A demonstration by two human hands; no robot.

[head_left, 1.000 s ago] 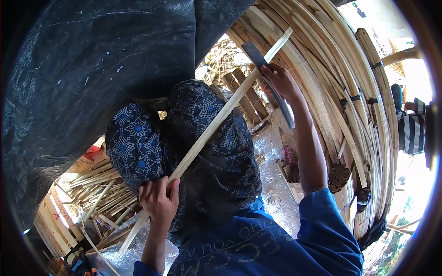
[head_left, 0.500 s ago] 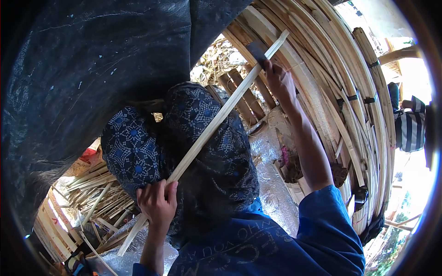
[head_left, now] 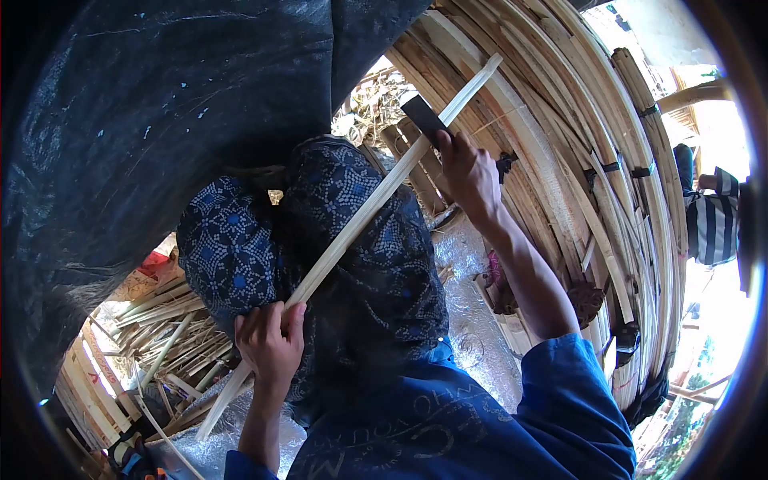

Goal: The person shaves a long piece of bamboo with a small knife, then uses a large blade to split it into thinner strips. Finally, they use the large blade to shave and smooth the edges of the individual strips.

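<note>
A long pale bamboo strip [head_left: 358, 224] runs diagonally across my lap, over the patterned dark cloth on my knees. My left hand [head_left: 272, 346] is closed round its lower part, and the tail end sticks out below the fist. My right hand [head_left: 468, 174] grips a knife with a broad dark blade [head_left: 424, 118]. The blade lies across the strip's upper part, and a dark end of the knife shows behind the hand. Beyond the blade, the far tip of the strip overlaps the stacked slats in this view.
A large curved stack of tied wooden slats [head_left: 560, 152] rises on the right. Dark sheeting [head_left: 168, 136] hangs at the upper left. Cut sticks [head_left: 172, 328] lie in a heap at the left. Silvery sheet [head_left: 472, 320] covers the ground. A person in striped clothing [head_left: 712, 228] is at the far right.
My right hand and the knife have moved down along the strip, towards my body. The left hand stays closed on the strip with barely any shift.
</note>
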